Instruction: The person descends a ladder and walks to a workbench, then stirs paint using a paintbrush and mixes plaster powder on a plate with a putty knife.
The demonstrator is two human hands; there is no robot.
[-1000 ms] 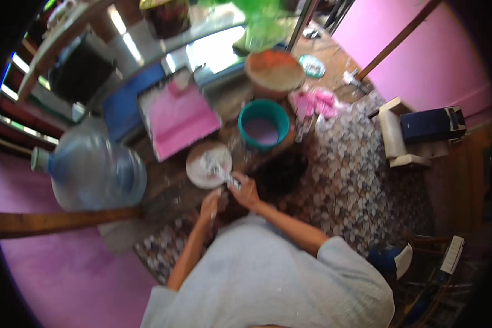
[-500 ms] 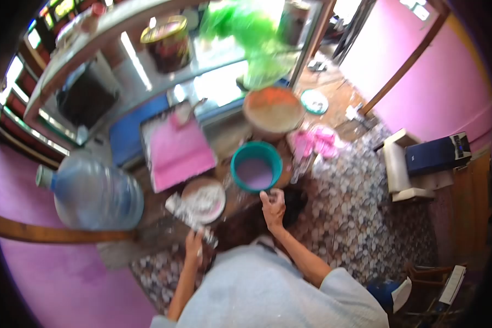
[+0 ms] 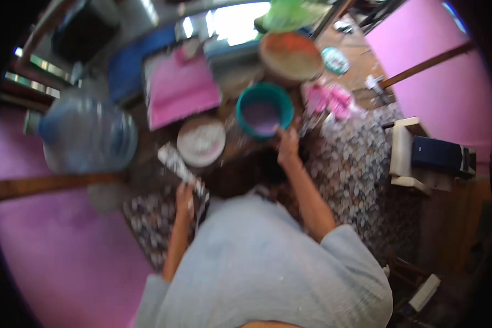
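Observation:
My left hand point(image 3: 185, 198) is closed round the handle of a putty knife point(image 3: 175, 162), whose blade is caked white. Just beyond it lies a round plate point(image 3: 187, 156) with a mound of white paste. My right hand point(image 3: 288, 145) is at the near rim of a teal bucket point(image 3: 286, 104), thumb and fingers closed at the edge. Lilac liquid point(image 3: 261, 116) fills part of this bucket. Behind the plate is a paint tray point(image 3: 183, 93) coated pink, with a pink-stained roller or brush, blurred, at its far end.
A large water bottle point(image 3: 90, 136) lies on its side at left. Beyond the teal bucket stands a wide tub point(image 3: 291, 57) with an orange-stained inside. Pink cloth in plastic point(image 3: 333, 101) lies right of it. A dark blue box point(image 3: 440, 156) rests on a cream stand at right.
The view has tilted down, so everything sits higher in the picture. My right hand has come onto the teal bucket's rim. The left hand still holds the putty knife beside the plate.

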